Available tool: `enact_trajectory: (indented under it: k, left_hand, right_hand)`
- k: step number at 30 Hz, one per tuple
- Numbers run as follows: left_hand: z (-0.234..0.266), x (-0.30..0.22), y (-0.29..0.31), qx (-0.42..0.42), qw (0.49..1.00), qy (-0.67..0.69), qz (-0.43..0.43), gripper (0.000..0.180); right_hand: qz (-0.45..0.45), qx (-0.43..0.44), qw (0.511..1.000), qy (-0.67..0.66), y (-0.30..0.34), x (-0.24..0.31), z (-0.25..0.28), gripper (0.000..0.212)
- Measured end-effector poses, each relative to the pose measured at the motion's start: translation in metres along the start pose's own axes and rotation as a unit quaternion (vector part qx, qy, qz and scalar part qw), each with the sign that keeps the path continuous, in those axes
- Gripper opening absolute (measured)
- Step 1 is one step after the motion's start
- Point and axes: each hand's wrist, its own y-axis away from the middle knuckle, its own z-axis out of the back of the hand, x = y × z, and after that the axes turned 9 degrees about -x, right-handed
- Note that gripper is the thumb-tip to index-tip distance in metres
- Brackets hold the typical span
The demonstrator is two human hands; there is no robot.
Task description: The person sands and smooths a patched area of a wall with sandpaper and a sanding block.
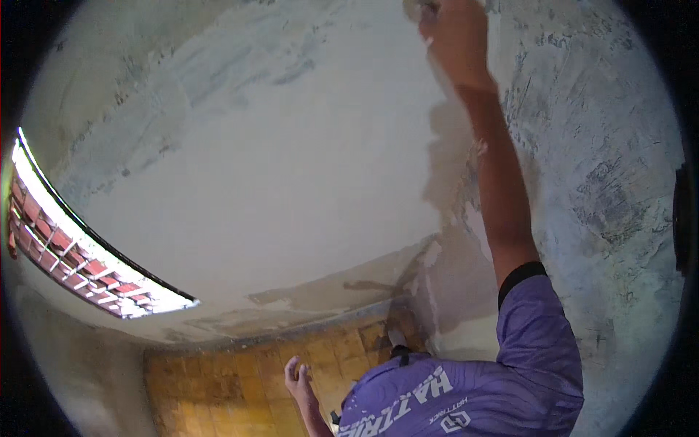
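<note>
My right arm reaches high up to the top of the picture. My right hand [460, 44] is closed there against the plastered wall [306, 160], its fingers wrapped round something I cannot make out. Only a small pale and dark part of that thing shows at the picture's upper edge. Low down, away from the wall, my left hand [298, 377] hangs with its fingers apart and slightly bent, nothing in it. Smooth pale plaster covers the middle of the wall, with rougher grey, streaked patches around it and damp-looking brown areas below my right hand.
At the left, a window opening [87, 255] with bars lets in bright light, red tiles or bricks beyond it. Yellow-brown floor tiles [218, 386] lie below. A wall corner runs down near my right arm, and a dark object [682, 218] juts in at the right rim.
</note>
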Motion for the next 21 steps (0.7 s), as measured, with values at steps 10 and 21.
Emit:
enact_trajectory:
  k: [10, 21]
  left_hand:
    - [-0.012, -0.025, -0.016, 0.035, 0.998, 0.032, -0.03, 0.029]
    - [-0.042, -0.014, -0.003, 0.084, 0.996, 0.031, 0.006, 0.029]
  right_hand:
    - [-0.001, 0.16, 0.985, 0.064, 0.037, 0.012, -0.029, 0.031]
    - [-0.023, 0.021, 0.997, 0.068, -0.033, -0.02, -0.023, 0.025]
